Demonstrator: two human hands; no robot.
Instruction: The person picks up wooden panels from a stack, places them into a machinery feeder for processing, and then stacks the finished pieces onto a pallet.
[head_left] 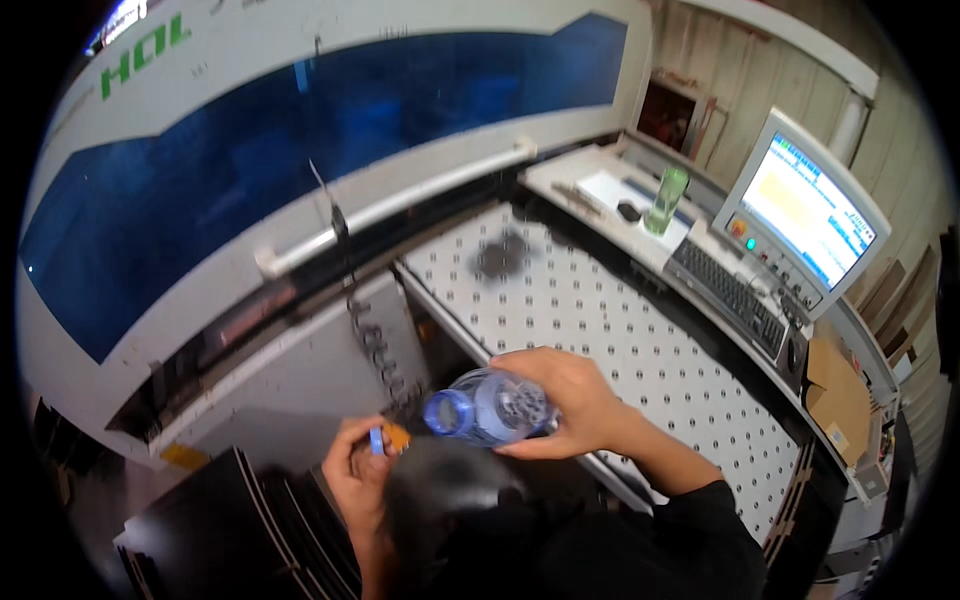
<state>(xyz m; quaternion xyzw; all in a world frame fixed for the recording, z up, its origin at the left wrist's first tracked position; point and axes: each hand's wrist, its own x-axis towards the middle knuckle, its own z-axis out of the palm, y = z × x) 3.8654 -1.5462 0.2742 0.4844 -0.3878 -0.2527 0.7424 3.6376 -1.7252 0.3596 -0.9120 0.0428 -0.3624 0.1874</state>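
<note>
Right hand (570,400) wrapped around a clear plastic water bottle (490,407), grip closed on its body; bottle tipped on its side, open blue-tinted mouth pointing toward the left hand, held over the near edge of the white perforated machine bed (610,320). Left hand (355,470) raised just beside the bottle mouth, fingers pinched shut on a small blue bottle cap (376,440), with something small and orange (397,437) showing behind the fingers, kind not discernible. Behind both hands, large white machine housing with a dark blue window (250,170). To the right, a narrow desk (600,180) carrying a green tumbler (667,198), then a keyboard (725,295) and a lit monitor (805,215). Cardboard box (835,395) near the right rim. Dark flat sheets (230,530) stacked at lower left.
</note>
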